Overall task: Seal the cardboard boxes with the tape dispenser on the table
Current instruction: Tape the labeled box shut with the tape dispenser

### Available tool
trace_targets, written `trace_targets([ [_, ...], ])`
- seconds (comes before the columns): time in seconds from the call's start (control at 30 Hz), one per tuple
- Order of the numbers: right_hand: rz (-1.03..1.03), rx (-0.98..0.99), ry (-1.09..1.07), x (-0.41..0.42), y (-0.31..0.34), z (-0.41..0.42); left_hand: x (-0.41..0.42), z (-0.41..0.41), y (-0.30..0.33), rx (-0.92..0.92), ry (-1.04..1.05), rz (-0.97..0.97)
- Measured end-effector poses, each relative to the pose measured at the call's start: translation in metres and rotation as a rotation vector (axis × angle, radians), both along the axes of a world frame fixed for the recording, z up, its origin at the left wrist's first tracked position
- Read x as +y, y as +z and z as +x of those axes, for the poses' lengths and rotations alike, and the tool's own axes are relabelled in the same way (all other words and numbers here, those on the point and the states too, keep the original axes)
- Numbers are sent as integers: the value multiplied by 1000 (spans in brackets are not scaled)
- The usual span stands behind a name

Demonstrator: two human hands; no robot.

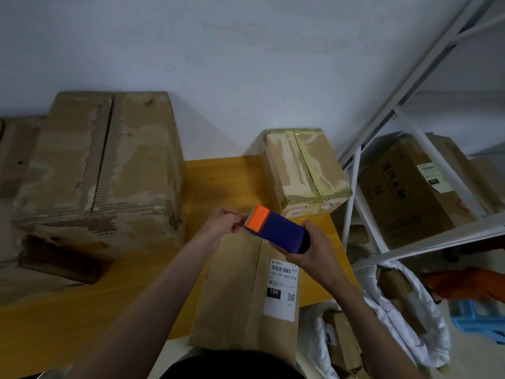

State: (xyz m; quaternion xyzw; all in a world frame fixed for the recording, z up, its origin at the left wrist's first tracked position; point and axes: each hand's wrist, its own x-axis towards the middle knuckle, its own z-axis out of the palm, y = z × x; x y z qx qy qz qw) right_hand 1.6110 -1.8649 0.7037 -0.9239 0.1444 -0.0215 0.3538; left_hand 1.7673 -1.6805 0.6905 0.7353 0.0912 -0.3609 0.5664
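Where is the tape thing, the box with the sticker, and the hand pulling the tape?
tape dispenser point(281, 232), head view, blue body.
box with the sticker point(232, 291), head view, bare top flap.
left hand point(222, 224), head view, knuckles.

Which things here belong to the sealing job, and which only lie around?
Job: tape dispenser, held by right hand; left hand at its tape end; labelled box; large box; small box.
Lying about: metal shelf; white bag.
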Motion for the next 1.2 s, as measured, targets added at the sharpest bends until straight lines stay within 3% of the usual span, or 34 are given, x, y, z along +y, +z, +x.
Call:
trace_targets([
  [0.33, -17, 67, -16, -21, -1, -7, 24, 23, -19, -27, 98, -1],
  [0.73, -85, 228, 30, -26, -37, 63, 21, 24, -68, -111, 300, 146],
  [1.2, -161, 273, 35, -26, -42, 79, 16, 38, -99, -152, 256, 229],
])
